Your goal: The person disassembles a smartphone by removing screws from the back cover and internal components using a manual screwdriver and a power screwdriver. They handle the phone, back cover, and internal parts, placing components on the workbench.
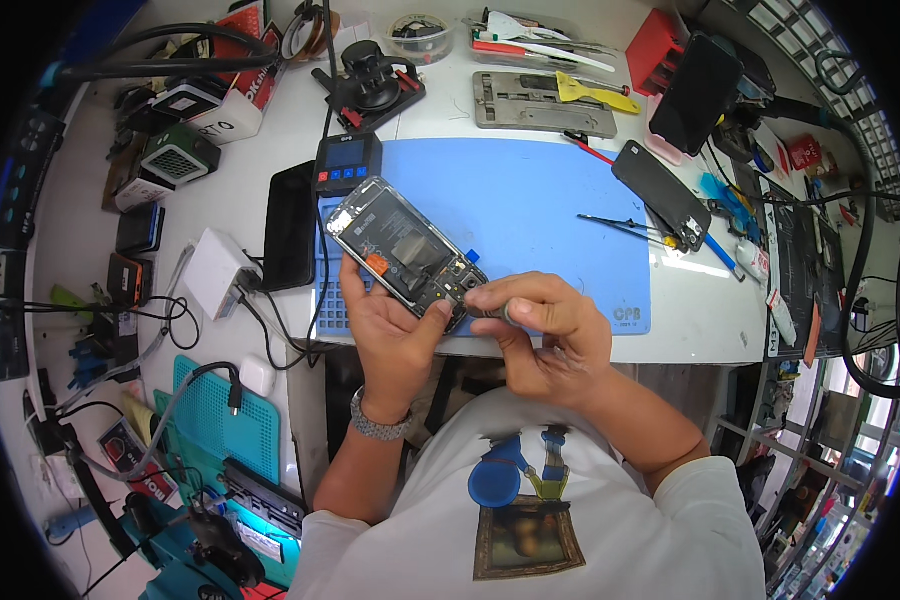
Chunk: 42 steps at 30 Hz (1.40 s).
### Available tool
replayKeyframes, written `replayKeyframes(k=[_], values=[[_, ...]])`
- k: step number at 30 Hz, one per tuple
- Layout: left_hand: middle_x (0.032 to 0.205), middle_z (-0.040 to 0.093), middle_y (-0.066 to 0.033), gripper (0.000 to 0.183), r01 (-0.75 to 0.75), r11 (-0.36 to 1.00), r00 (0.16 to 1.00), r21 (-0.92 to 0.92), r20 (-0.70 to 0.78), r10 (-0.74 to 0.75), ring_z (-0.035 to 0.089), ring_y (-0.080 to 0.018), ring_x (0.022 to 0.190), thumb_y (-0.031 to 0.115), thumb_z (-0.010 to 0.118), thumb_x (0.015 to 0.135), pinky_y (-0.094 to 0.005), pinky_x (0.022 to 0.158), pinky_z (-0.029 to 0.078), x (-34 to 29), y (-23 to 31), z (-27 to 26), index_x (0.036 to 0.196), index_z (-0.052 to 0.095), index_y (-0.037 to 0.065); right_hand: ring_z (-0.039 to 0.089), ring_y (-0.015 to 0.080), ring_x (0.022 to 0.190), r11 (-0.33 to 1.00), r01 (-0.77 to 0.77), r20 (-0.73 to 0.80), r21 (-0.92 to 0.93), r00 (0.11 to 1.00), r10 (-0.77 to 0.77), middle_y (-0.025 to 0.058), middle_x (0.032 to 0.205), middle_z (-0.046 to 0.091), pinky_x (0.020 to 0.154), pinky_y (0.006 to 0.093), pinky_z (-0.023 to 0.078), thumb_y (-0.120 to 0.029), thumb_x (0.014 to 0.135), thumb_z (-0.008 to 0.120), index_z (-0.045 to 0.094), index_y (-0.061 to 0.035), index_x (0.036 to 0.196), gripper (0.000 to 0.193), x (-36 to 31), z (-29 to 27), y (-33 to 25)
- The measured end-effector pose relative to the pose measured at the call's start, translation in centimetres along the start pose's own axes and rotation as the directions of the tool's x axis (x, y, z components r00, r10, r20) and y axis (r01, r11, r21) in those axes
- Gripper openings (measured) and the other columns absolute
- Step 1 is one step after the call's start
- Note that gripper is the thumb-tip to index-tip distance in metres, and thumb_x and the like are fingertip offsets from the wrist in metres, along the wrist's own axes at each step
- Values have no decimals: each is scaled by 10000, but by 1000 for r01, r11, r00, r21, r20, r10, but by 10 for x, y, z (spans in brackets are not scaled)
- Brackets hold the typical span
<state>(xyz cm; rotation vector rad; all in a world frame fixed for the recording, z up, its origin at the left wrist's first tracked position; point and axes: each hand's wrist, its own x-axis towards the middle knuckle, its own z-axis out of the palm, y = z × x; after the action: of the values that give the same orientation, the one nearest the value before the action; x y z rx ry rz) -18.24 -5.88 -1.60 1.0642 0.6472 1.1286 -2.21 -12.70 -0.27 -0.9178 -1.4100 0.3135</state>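
My left hand [395, 335] is closed round the lower part of an opened phone [400, 245], tilted above the front edge of the blue work mat [540, 230]. The phone's back is off, so its dark battery, an orange sticker and the camera end show. From the right, my right hand [550, 330] pinches a small screwdriver [507, 312] at the phone's camera end. Only the tool's round grey end shows clearly; its tip is hidden by my fingers. A small blue piece [473, 257] sits at the phone's edge.
Black tweezers [620, 224] and a phone part [660, 190] lie at the mat's right. A small device with a screen [348, 163] stands at its far left, beside a black phone panel [290, 225]. Behind are a metal holder [530, 105] and a black clamp [370, 85]. A cable hangs nearby.
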Motion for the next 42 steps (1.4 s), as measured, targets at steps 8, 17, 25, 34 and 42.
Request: replayKeyframes(k=[8,17,25,34,42], values=[[1435,535,-225,1010,6,999,1000,-33,-10,-7,609,-296,1303,-181,676,823,-433,1111,522,-1,0,1,1639,127,47,737,273,926,996,-79,46,32,996,78,137,1109,706,771,354,622,184,764,834,570,-145,1380,746,4,-3,-7],[1396,551,-230,980,-2,1000,1000,-9,-19,2,631,-291,1270,-194,658,828,-416,1085,539,-3,0,2,1627,130,13,746,286,961,999,-28,-4,-22,1000,28,163,1101,707,787,348,619,217,786,786,552,-121,1367,711,4,1,-2],[1434,500,-240,1025,1,1000,1000,23,15,-1,592,-290,1316,-212,617,842,-421,1086,544,-1,-1,-1,1645,42,62,753,305,1033,990,-111,-6,-89,994,111,182,1112,701,785,344,606,229,812,759,523,-128,1383,713,-5,-2,2],[1435,508,-241,1016,0,1000,1000,10,7,0,623,-289,1281,-212,622,847,-411,1073,554,0,1,0,1643,52,61,750,311,1078,989,-112,78,-92,990,119,173,1136,693,886,330,641,257,815,715,537,-132,1385,712,-3,-6,0],[1403,537,-233,998,5,1000,1000,3,-1,-5,638,-286,1256,-212,642,837,-402,1060,559,-1,0,0,1634,96,38,745,357,1088,998,-43,57,-47,997,45,210,1163,691,930,373,641,277,820,683,529,-123,1383,707,-5,-4,2]])
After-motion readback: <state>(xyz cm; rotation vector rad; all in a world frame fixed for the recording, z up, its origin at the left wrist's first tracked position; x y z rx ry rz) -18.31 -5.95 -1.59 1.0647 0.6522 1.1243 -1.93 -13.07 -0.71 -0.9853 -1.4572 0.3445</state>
